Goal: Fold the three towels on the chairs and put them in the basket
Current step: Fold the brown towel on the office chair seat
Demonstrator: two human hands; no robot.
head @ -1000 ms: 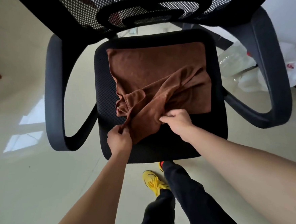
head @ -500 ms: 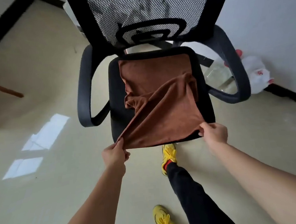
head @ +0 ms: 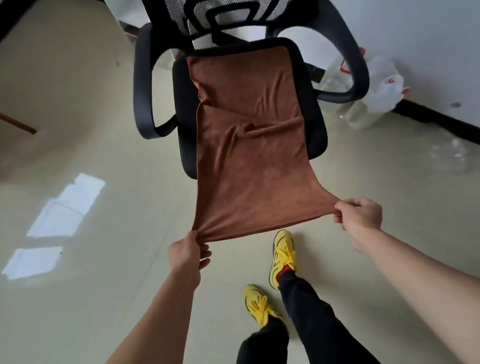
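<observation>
Hands: my left hand (head: 187,252) and right hand (head: 359,213) each pinch a near corner of the brown towel (head: 249,164).
Towel: stretched from my hands onto the chair (head: 313,137) seat beyond.
Progress: I judge early; unfolded, no basket visible.

towel (head: 249,164): brown, one layer, creased near its middle
pose: stretched taut, far end flat on the chair seat (head: 315,136), near edge lifted toward 6 o'clock
corners: pinched at 7 and 5 o'clock
</observation>
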